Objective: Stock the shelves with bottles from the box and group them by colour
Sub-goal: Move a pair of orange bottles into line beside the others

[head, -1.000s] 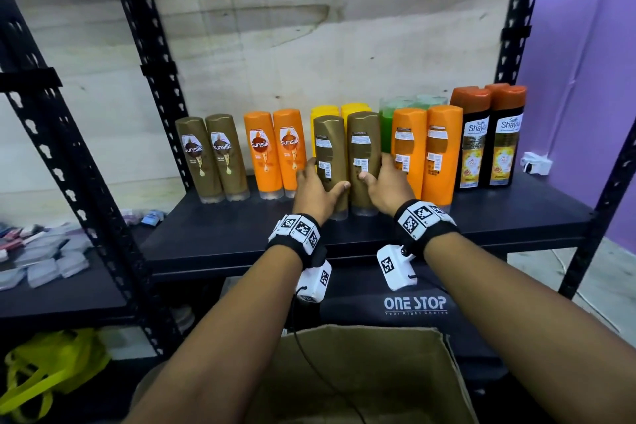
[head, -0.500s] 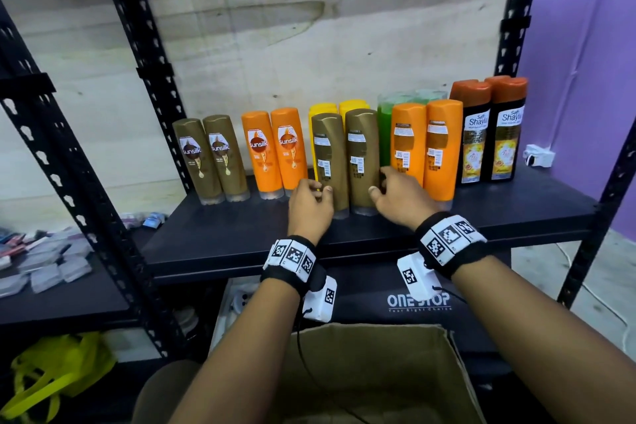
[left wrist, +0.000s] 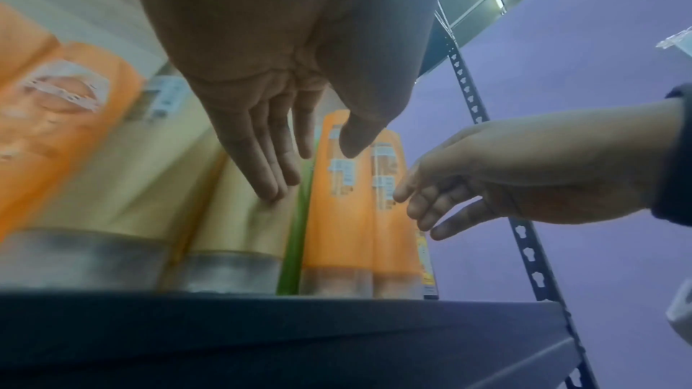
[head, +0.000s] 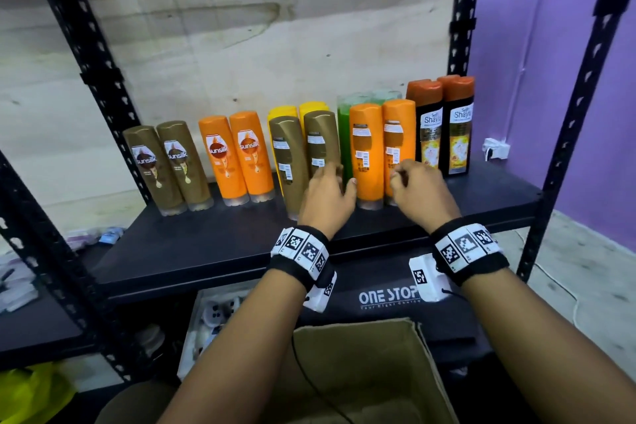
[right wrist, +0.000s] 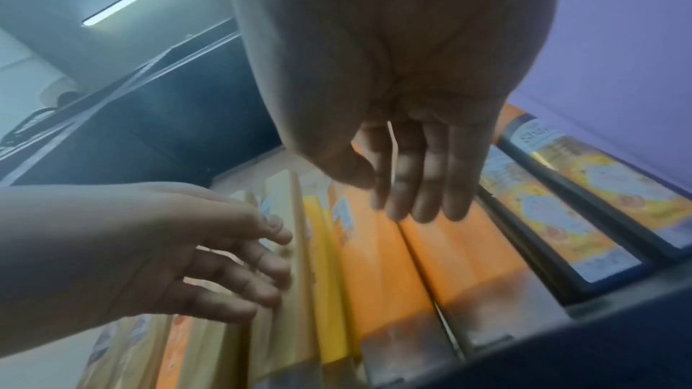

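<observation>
Head cam has the bottles lined up upright on the black shelf, box sitting below it. Left hand has its fingers straight, tips resting flat on a gold bottle, nothing gripped. Right hand is loose and relaxed right in front of an orange bottle, can't tell if it's actually touching it
</observation>
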Motion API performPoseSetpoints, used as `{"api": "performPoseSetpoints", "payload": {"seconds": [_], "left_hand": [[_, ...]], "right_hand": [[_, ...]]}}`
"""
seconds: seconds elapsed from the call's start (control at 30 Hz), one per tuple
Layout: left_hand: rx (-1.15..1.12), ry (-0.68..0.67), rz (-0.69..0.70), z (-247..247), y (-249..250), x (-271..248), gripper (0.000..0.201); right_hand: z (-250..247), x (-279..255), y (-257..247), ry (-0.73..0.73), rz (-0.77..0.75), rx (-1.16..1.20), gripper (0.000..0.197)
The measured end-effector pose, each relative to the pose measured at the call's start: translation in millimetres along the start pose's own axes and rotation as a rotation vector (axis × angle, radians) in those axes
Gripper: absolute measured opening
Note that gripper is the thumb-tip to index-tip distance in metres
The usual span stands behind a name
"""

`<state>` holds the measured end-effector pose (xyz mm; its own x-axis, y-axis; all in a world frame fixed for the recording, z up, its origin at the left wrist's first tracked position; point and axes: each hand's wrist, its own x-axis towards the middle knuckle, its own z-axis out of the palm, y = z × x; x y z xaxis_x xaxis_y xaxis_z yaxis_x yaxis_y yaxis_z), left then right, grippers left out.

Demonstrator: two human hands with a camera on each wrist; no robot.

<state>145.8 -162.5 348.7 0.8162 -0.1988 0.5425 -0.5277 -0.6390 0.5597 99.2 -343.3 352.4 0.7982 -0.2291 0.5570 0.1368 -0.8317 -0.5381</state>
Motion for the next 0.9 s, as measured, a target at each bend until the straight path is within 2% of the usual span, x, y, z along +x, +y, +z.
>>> {"api": "performPoseSetpoints", "payload": {"seconds": [0.07, 0.17, 0.33, 0.47, 0.67, 0.9], "left_hand": [[-0.028, -0.020, 0.008, 9, 9, 2, 0.051], [-0.106, -0.041, 0.020, 24, 18, 2, 0.065], [-0.232, -0.097, -0.084, 46, 22, 6, 0.087], [-0.244, -0.109, -0.138, 62, 19, 9, 0.097], [-0.225, -0.073, -0.194, 79, 12, 9, 0.093], [-0.179, 0.003, -0.161, 78, 9, -4, 0.085]], "right_hand": [[-1, 3, 11, 0.102, 0.020, 0.074, 0.014], [4, 6, 27, 0.168, 0.052, 0.153, 0.028], [18, 15, 43, -0.001, 0.175, 0.230, 0.060], [25, 16, 49, -0.101, 0.192, 0.246, 0.062], [30, 21, 55, -0.128, 0.241, 0.266, 0.057], [24, 12, 56, -0.123, 0.195, 0.225, 0.057]]}}
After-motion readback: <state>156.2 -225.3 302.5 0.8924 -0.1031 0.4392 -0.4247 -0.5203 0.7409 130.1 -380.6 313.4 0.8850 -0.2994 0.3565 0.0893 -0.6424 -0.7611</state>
